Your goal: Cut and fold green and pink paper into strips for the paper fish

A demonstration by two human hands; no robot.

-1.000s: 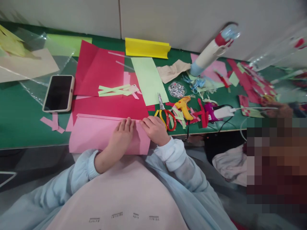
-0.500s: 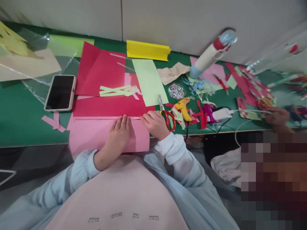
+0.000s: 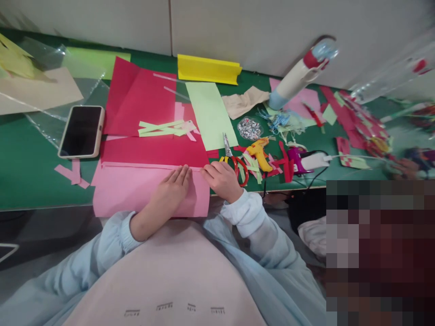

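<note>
A pink sheet hangs partly over the table's front edge, with a narrow folded strip along its top. My left hand lies on it, fingers stretched together over the fold. At the fold's right end, my right hand has its fingers curled around the pink sheet's edge. Behind the fold lies red paper, with light green strips crossed on top. Red-handled scissors lie just right of my right hand, points away from me.
A phone lies at the left. To the right are a yellow glue gun, a dish of beads, a purple device and a bottle. Another person's hand is at the far right.
My left hand has slid right along the fold, closer to my right hand. The other person's hand has moved slightly right.
</note>
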